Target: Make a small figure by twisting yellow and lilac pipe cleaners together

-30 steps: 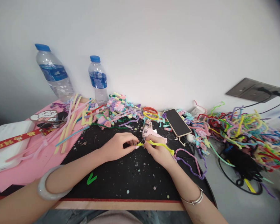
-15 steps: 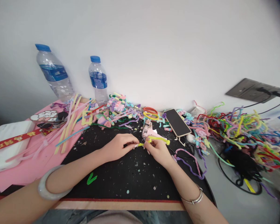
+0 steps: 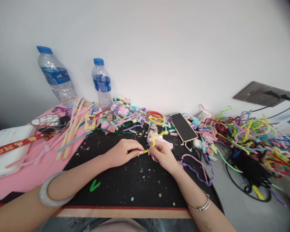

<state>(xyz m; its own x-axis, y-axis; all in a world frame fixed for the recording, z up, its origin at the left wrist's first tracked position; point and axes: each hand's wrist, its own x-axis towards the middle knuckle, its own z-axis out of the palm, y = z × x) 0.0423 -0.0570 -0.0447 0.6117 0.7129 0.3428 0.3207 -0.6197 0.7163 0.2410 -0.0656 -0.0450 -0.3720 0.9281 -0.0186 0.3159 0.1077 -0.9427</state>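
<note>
A bent yellow pipe cleaner (image 3: 159,133) is held between both hands above the black mat (image 3: 125,187). My left hand (image 3: 125,151) pinches one end of it between thumb and fingers. My right hand (image 3: 162,155) pinches it a short way along, and its free part bends upward past the fingers. Just behind my right hand lies a pink glue gun (image 3: 149,132), partly covered by the hand and the yellow strand. A small green bent piece (image 3: 94,185) rests on the mat, left of my hands.
Colourful pipe cleaner pieces (image 3: 120,111) lie along the wall, with a tangled heap (image 3: 256,132) at right. A phone (image 3: 183,127) rests on some pieces. Two bottles (image 3: 53,75) stand at back left, near pink sheets (image 3: 48,167) and a white box (image 3: 11,135). Cords run to a wall socket (image 3: 258,93).
The free part of the yellow pipe cleaner, which pointed right over my right hand, now bends upward and away. Some of it now shows below my left fingertips. Both hands stay nearly in place.
</note>
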